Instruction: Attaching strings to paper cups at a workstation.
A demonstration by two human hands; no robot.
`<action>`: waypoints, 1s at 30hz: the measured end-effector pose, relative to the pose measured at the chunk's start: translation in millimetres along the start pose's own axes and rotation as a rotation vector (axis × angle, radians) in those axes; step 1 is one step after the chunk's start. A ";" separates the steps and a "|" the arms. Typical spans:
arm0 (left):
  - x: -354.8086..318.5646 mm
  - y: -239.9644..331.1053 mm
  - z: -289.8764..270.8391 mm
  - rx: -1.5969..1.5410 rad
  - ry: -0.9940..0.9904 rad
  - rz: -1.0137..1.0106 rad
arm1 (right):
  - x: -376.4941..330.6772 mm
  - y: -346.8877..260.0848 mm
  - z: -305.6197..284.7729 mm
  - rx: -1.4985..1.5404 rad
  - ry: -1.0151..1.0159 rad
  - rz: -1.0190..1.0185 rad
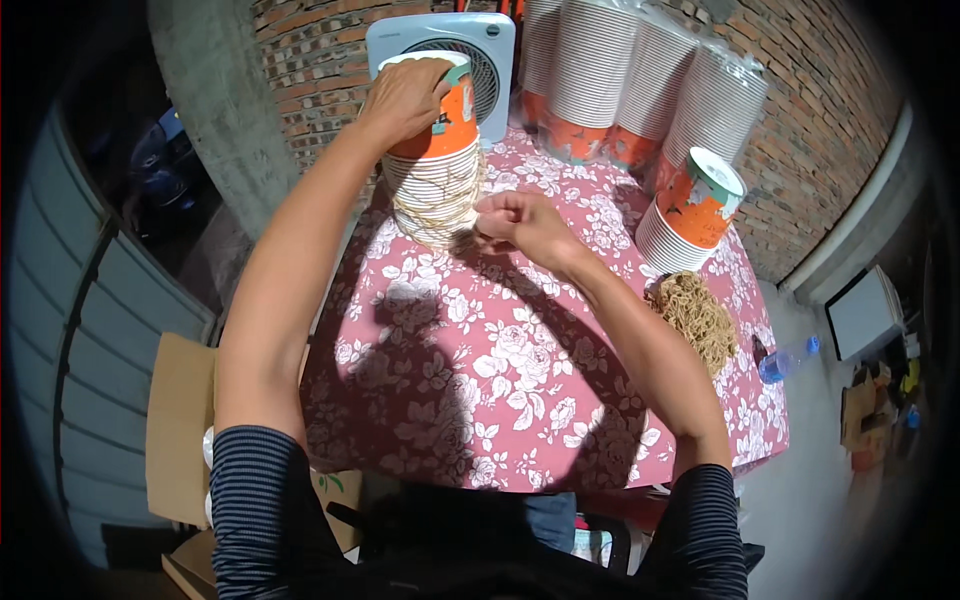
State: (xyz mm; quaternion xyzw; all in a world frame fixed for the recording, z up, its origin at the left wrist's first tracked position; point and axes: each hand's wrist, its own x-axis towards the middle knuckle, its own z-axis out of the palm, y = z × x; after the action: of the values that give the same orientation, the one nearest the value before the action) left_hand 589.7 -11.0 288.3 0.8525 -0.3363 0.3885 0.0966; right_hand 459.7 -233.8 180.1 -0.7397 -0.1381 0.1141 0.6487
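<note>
A stack of orange and green paper buckets [458,122] stands upside down at the back left of the table, its white rims piled below. Thin tan bands [432,190], string or rubber, loop unevenly around those rims. My left hand [405,97] lies over the top bucket, its fingers curled over the upper edge and gripping it. Low on the stack's right side, my right hand [522,228] is closed in a pinch at the bands. What lies between its fingertips is too small to make out clearly.
A shorter bucket stack [690,215] stands at the right, beside a tangled tan heap [693,318] of similar bands. Plastic-wrapped bucket stacks [590,80] and a pale blue fan [495,60] line the back. A plastic bottle [785,362] is by the right table edge.
</note>
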 end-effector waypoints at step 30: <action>-22.0 357.8 192.0 -0.475 -0.051 0.291 | -109.9 -46.9 -297.3 -1.212 0.790 -0.189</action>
State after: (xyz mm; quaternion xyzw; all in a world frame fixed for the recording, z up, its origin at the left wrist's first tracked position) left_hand 462.0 -352.0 107.3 0.7582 -0.5390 0.2872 0.2284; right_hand 457.7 -542.8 264.8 -0.9399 0.0041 -0.3141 0.1338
